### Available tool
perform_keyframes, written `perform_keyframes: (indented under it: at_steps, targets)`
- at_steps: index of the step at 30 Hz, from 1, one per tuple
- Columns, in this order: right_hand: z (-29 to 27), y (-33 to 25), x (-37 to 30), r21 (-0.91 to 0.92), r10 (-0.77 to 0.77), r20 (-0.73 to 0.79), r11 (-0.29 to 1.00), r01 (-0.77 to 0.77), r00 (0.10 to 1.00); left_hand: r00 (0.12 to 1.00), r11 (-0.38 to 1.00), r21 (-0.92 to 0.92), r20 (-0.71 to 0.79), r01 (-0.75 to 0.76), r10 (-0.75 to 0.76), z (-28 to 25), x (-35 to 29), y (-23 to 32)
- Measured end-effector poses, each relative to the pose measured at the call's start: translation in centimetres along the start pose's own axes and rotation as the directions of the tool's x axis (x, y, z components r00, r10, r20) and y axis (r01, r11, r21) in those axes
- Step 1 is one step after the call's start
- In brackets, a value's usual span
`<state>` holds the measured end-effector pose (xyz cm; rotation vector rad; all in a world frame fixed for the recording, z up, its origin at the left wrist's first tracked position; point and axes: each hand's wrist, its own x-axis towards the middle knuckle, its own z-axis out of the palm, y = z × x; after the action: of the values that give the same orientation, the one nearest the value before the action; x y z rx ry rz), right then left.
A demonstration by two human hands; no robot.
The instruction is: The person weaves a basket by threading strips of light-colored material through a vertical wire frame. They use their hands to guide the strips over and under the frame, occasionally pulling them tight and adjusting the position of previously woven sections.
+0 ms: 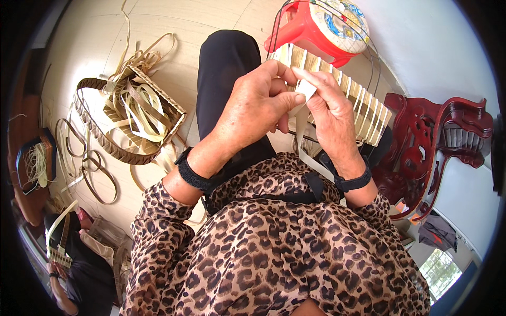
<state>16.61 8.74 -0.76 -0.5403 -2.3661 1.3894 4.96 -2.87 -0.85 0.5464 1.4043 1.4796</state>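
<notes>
My left hand (252, 104) is closed, its thumb and fingers pinching a flat pale strip (306, 91). My right hand (333, 113) grips the same strip from the other side, fingers bent around it. A long tail (302, 138) of pale strip hangs down between my wrists toward my lap. Just beyond and beside my hands lies a partly woven basket (363, 109) of tan slats wrapped with white bands. Thin dark hoops rise from it. My fingers hide its nearest corner, and some of my fingertips cannot be seen.
On the floor at left stands a woven basket (138, 157) full of loose strips, with coiled strips (99, 176) beside it. A red stool (299, 32) is at the far side. Carved dark-red wooden furniture (421, 142) stands at right. Another person (87, 279) holds weaving at lower left.
</notes>
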Motion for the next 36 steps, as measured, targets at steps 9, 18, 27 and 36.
perform_keyframes:
  at_steps: [9,18,27,36]
  targets:
    - [0.2,-1.6,-0.5,0.074,0.034,0.146,0.996,-0.045,0.989,0.984,0.984,-0.168,0.179,0.055,-0.024,-1.8,-0.3,-0.4]
    - [2.5,-2.7,-3.9,-0.237,-0.047,-0.151,0.971,0.010,0.987,0.994,0.990,-0.085,0.011,-0.110,0.112,-1.3,-2.6,-0.5]
    - [3.5,-3.3,-3.8,-0.097,-0.025,-0.148,0.995,0.011,0.989,0.979,0.979,0.006,-0.032,-0.202,0.202,-1.5,-3.9,0.1]
    - [3.7,-4.0,-4.0,-0.005,0.098,-0.134,0.995,-0.100,0.986,0.949,0.944,0.174,-0.099,-0.281,0.301,-1.4,-3.3,0.5]
